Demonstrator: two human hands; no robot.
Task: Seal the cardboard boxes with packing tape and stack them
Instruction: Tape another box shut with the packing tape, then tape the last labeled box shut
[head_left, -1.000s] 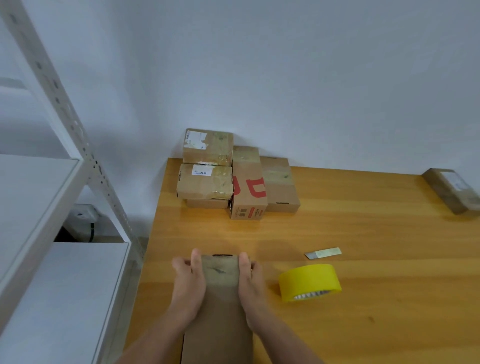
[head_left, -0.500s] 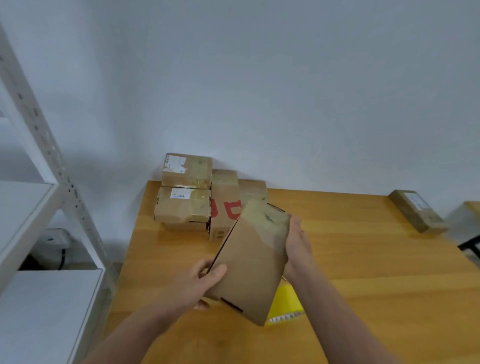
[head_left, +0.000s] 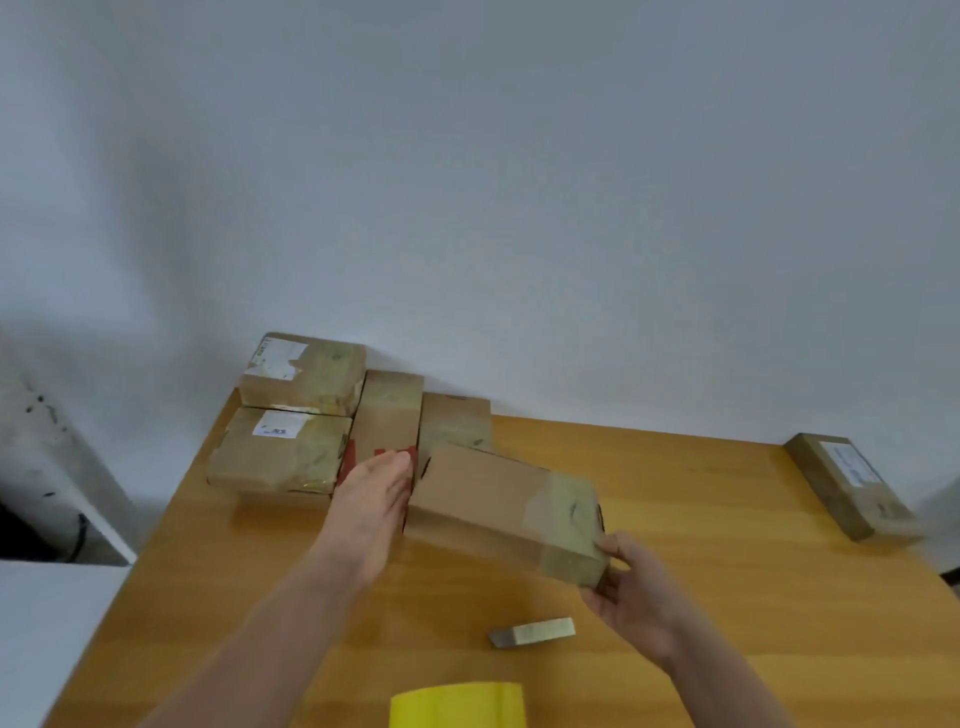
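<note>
Okay, on my feed the long brown cardboard box (head_left: 498, 509) is up between both hands, lying lengthwise left to right and tilted, its right end lower and nearer to me. The left hand (head_left: 374, 499) is flat against the box's left end, fingers straight and pressed together, pointing away toward the white wall. The right hand (head_left: 628, 587) grips the right end, the one wrapped in glossy clear tape, fingers curled round its lower corner. Whether the box's underside touches the light wooden table (head_left: 727, 597), I cannot tell from here.

Just beyond the left hand is the group of sealed boxes at the table's back left corner, against the wall. There's a white-labelled upper brown box (head_left: 304, 371) stacked on a white-labelled lower brown box (head_left: 280, 452), then a tall brown box with red print (head_left: 387, 415), then a plain brown box (head_left: 457, 421) to its right. The held box's left end sits just in front of that plain one.

Closer to me, a small grey-and-cream strip (head_left: 532, 632) lies on the wood below the right hand. The roll of yellow packing tape (head_left: 457, 706) is cut off by the bottom edge. Far right, a flat brown labelled box (head_left: 852, 486) lies alone, well apart from the others. A white shelf board (head_left: 31, 623) shows at the left edge.
</note>
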